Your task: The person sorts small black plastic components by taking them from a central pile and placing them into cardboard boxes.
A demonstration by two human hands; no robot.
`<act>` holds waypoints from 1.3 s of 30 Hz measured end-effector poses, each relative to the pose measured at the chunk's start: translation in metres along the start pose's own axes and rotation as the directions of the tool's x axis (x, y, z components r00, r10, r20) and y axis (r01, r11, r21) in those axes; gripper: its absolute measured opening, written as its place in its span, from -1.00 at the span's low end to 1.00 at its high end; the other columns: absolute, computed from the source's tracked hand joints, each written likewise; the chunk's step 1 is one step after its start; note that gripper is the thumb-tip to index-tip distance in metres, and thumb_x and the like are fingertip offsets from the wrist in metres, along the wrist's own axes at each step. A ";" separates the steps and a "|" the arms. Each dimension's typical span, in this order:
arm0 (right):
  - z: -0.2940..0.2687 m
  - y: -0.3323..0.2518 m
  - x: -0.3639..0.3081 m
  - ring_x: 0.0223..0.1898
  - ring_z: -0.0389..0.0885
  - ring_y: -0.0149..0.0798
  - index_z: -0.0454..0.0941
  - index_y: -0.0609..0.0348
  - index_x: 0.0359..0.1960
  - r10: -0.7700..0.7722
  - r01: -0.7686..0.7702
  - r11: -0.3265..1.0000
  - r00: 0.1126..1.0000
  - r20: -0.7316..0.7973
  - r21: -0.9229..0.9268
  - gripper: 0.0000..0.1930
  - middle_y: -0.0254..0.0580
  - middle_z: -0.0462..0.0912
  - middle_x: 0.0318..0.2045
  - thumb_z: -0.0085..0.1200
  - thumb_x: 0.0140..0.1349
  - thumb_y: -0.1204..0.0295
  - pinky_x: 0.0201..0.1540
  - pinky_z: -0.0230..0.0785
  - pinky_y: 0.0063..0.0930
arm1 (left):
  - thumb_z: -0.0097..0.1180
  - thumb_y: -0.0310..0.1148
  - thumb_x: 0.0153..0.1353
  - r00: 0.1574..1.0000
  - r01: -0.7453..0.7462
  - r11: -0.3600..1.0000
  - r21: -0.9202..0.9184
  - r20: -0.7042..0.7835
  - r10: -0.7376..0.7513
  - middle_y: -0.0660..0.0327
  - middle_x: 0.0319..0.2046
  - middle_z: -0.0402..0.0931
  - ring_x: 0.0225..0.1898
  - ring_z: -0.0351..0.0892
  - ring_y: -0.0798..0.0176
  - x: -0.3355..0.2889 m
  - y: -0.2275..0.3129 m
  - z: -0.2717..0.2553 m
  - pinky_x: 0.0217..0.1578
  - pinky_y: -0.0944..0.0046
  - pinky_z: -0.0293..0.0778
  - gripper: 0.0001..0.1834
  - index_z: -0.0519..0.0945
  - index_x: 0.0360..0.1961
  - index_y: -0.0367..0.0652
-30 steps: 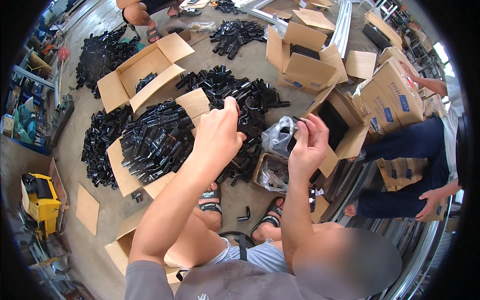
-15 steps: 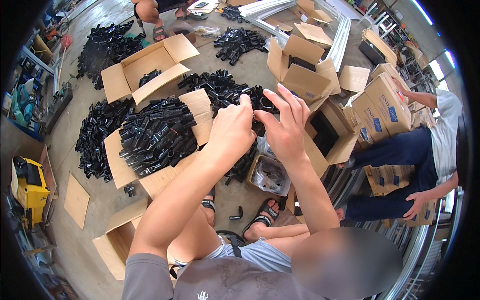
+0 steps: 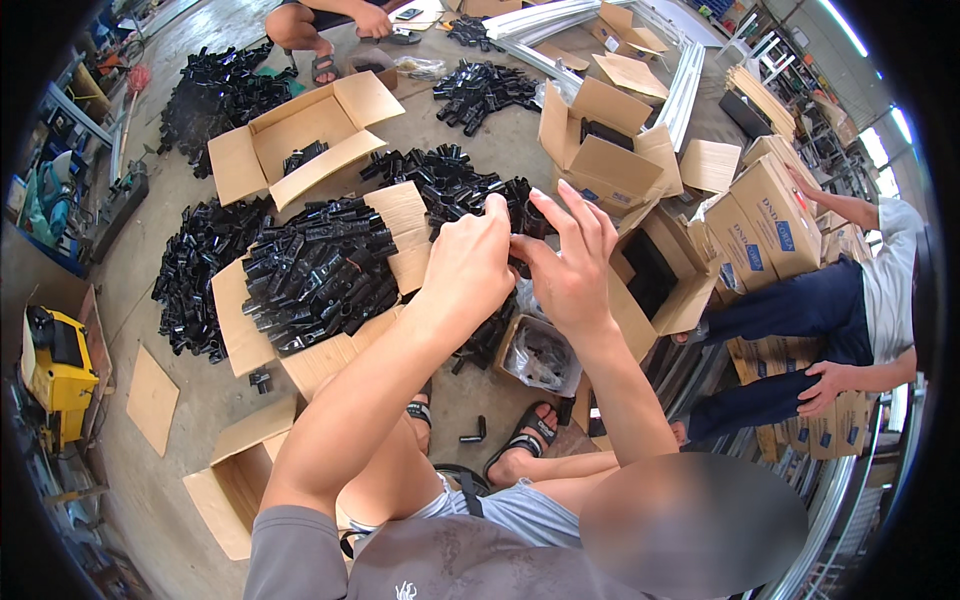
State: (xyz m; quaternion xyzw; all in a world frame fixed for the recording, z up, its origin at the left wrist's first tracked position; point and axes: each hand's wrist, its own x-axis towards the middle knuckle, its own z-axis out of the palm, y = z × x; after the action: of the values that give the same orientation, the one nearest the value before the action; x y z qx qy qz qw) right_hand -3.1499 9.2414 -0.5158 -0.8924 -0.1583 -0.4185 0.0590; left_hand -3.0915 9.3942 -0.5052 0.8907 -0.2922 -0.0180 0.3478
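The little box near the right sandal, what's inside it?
The little box has crumpled clear plastic inside, with dark pieces showing. The bottom can't be seen; the plastic and pieces cover it.

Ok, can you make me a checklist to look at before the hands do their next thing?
1. Left hand raised in front, fingers curled: ok.
2. Right hand close beside it, thumb toward the left hand: ok.
3. What is pinched between them: cannot tell, too small and partly hidden.
4. Floor by the feet free of loose bits: not ok, a black bent piece lies near the right sandal.
5. Clear plastic bag inside the small box: ok.
6. Co-worker's lower hand well away from these two: ok.
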 end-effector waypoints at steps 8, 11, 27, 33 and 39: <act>-0.001 0.023 -0.022 0.05 0.61 -0.05 0.69 0.09 -0.26 0.301 -0.271 0.953 0.886 -0.353 0.133 -0.93 -0.16 0.69 -0.07 0.24 0.23 0.45 0.12 0.38 -0.19 | 0.54 -0.36 -0.10 0.997 0.067 0.988 -0.138 -0.014 -0.070 -0.14 -0.30 0.69 -0.21 0.70 -0.24 0.000 0.004 -0.017 -0.18 -0.09 0.56 -0.40 0.44 -0.09 -0.25; 0.018 0.045 -0.072 -0.15 0.65 -0.05 0.64 0.16 -0.23 0.677 -0.589 0.735 0.601 -0.425 0.337 -0.92 -0.11 0.69 -0.23 0.16 0.34 0.45 -0.04 0.45 -0.22 | 0.55 -0.34 -0.04 0.985 0.174 0.952 -0.252 0.044 -0.168 -0.05 -0.26 0.73 -0.19 0.75 -0.05 0.003 0.003 -0.024 -0.18 0.04 0.57 -0.40 0.45 -0.04 -0.24; 0.113 0.057 -0.367 0.12 0.66 0.10 0.70 0.16 0.00 0.755 -0.622 0.414 -0.174 0.633 -0.665 -0.70 0.13 0.68 0.06 0.10 0.26 0.42 0.14 0.52 -0.06 | 0.31 -0.33 0.32 0.932 0.342 -0.162 -0.926 0.356 -0.067 -0.02 -0.02 0.66 -0.02 0.72 0.06 0.000 0.019 -0.036 0.03 0.19 0.68 -0.71 0.50 -0.02 -0.10; 0.122 0.055 -0.367 0.05 0.62 0.16 0.57 0.19 0.06 0.812 -0.761 0.447 0.125 0.570 -0.469 -0.62 0.13 0.63 0.01 0.03 0.19 0.45 0.14 0.48 0.06 | 0.22 -0.33 0.39 0.958 0.252 -0.102 -0.963 0.263 -0.119 0.00 0.03 0.61 0.05 0.68 0.07 0.007 0.011 -0.022 0.03 0.21 0.70 -0.74 0.49 -0.01 -0.20; 0.111 0.048 -0.377 -0.04 0.64 0.15 0.55 0.09 -0.02 0.946 -0.884 0.272 0.173 0.275 -0.379 -0.73 0.03 0.64 -0.11 0.17 0.25 0.36 0.00 0.50 0.06 | 0.24 -0.32 0.38 0.929 0.272 -0.062 -0.960 0.279 -0.242 -0.12 -0.01 0.64 -0.01 0.73 0.02 0.006 0.015 -0.011 -0.02 0.24 0.73 -0.76 0.52 -0.02 -0.14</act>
State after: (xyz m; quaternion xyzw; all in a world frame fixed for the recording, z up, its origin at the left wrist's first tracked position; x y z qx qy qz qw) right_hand -3.2792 9.1346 -0.8751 -0.8769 0.4281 -0.0870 0.2002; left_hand -3.0915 9.3890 -0.4861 0.4199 -0.0238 -0.2928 0.8587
